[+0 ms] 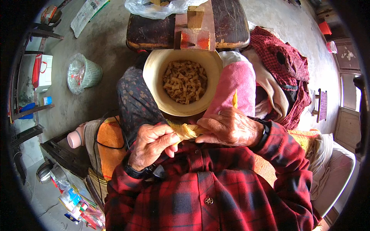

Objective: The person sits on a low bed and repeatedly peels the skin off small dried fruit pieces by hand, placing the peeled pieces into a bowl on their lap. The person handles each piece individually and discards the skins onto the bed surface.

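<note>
Between my two hands, close to my lap, is a yellow, pliable strip [188, 131], wrapped over itself into a thick twist. Fingers and thumb of my left hand [156, 140] pinch its left end. My right hand [228, 127] grips the other end, and a thin yellow tip [235, 99] sticks up beyond its knuckles. What the strip is made of I cannot tell. Past my hands, a deep cream-coloured tub [153, 86] stands between my knees. Many small tan chopped pieces [185, 82] cover its bottom.
Beyond the tub is a dark wooden stool [150, 31] bearing a board with a wooden block [196, 17] and a clear plastic bag [159, 10]. A lined wastebasket [92, 73] stands left. Checked cloth [289, 60] is heaped right. A black cable [99, 135] runs beside my left leg.
</note>
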`<state>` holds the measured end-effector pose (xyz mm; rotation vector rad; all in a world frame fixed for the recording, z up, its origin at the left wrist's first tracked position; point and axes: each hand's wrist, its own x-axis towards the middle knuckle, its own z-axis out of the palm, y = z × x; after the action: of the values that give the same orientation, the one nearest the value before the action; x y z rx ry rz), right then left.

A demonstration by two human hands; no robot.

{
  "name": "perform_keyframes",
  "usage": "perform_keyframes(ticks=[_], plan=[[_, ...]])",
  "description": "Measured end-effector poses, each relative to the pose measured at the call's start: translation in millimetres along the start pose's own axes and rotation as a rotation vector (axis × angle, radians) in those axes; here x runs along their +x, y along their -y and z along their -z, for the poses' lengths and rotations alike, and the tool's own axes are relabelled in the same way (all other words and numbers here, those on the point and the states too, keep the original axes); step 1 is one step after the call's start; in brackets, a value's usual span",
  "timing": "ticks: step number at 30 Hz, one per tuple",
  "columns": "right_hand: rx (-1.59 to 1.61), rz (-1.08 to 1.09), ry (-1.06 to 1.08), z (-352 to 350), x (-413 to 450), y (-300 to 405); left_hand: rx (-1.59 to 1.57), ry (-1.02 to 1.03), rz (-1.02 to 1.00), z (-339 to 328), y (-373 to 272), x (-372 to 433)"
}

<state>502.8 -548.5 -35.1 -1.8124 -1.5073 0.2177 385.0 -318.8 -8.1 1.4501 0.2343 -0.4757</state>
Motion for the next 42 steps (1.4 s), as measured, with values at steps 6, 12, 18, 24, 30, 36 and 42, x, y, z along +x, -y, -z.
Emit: perform_keyframes(ticks=[6,12,18,24,30,36,42], plan=[[0.233,-0.03,0.057,5,-3,6,0.121,-0.015,-0.09,14,2,-14],[0.335,-0.101,0.04,1,-1,11,0.279,-0.007,-0.148,25,3,-19],[0.387,-0.143,0.06,-1,-2,6,0.546,-0.122,-0.385,23,-2,-4],[0.402,-0.162,0.061,-5,-5,3,1.079,-0.129,-0.636,-6,-9,15],[0.381,-0.063,0.096,2,-10,4,1.196,0.209,-0.709,-19,0,25],[0.303,-0.026,0.044,5,1,15,0.903,0.347,-0.598,19,-34,7],[0.341,-0.127,-0.114,14,41,-32,0.891,-0.149,-0.463,47,-59,42]])
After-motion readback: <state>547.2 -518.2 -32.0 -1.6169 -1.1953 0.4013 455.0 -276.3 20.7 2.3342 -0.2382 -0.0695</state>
